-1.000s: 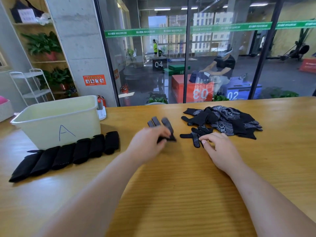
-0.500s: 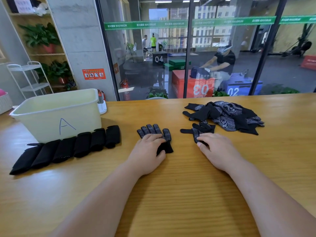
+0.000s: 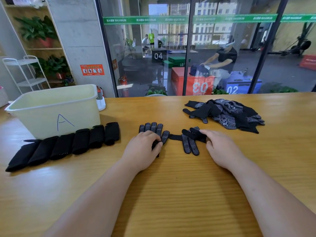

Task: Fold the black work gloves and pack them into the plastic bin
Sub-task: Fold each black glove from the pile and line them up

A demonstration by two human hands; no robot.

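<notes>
Folded gloves [image 3: 68, 146] before bin [image 3: 51, 113]; pile [image 3: 227, 113] right.

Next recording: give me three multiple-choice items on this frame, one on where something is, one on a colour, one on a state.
1. Where do the folded gloves lie? A in the bin; B on the table before the bin; C on the floor.
2. What colour is the bin? A blue; B red; C pale yellow.
3. How is the glove under the left hand? A flat, dots up; B rolled; C lifted.
Answers: B, they line the table outside the bin; C, its wall shows pale yellow; A, it lies spread, dotted fingers showing.
</notes>
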